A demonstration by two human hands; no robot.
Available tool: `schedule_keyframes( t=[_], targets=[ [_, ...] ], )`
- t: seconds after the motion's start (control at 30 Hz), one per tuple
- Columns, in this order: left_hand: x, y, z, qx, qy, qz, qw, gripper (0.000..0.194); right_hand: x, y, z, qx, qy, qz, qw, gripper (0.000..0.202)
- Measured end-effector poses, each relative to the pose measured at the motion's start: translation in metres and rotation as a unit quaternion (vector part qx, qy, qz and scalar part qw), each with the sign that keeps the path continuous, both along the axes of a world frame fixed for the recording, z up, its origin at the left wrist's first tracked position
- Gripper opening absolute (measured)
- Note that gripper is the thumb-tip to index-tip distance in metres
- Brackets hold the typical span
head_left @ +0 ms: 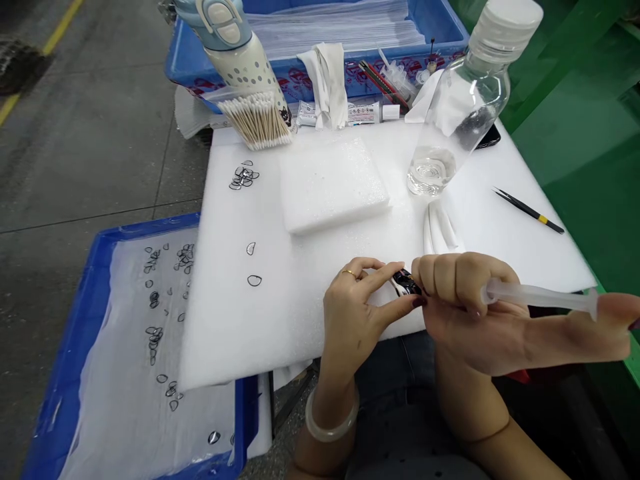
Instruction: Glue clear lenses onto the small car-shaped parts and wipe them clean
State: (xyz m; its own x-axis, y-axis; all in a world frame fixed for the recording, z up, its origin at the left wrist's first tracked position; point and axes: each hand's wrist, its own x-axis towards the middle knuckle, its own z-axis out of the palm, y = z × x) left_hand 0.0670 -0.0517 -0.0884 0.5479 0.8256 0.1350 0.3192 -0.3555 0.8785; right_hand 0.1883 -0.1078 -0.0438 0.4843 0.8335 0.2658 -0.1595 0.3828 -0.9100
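My left hand (pixel 356 313) pinches a small glossy black-and-white part (pixel 407 283) between thumb and fingers, over the front edge of the white foam sheet (pixel 280 320). Close against it, my right hand (pixel 465 313) is wrapped round a translucent plastic syringe (pixel 540 296), with the thumb at its plunger end. The syringe's tip is hidden behind my fingers. On the foam to the left lie two single thin black-edged rings (pixel 255 281) and a small pile of similar rings (pixel 243 177).
A foam block (pixel 333 183) lies mid-table. Behind it stand a bag of cotton swabs (pixel 257 120), a drinks bottle (pixel 240 53) and a blue bin (pixel 350 73). A clear bottle (pixel 455 113) and tweezers (pixel 530 211) are right. A blue tray (pixel 65 373) with more rings sits lower left.
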Motion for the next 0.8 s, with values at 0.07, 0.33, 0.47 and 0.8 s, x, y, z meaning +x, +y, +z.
schedule_keyframes(
  t=[0.07,0.33,0.47,0.8],
  targets=[
    [0.000,0.000,-0.001,0.009,0.003,0.002,1.000,0.035,0.000,-0.002,-0.001,-0.002,-0.009,0.002,1.000,0.056],
    [0.001,0.001,-0.002,0.033,0.010,0.002,0.999,0.039,-0.004,-0.005,0.004,-0.011,-0.006,0.000,1.000,0.058],
    [0.001,0.001,-0.002,0.035,0.009,0.004,0.999,0.039,-0.007,-0.003,0.006,-0.001,0.026,0.007,1.000,0.068],
    [0.000,-0.001,-0.006,0.050,0.011,0.001,0.999,0.041,0.003,0.018,0.045,0.028,-0.046,-0.066,0.996,0.053]
  ],
)
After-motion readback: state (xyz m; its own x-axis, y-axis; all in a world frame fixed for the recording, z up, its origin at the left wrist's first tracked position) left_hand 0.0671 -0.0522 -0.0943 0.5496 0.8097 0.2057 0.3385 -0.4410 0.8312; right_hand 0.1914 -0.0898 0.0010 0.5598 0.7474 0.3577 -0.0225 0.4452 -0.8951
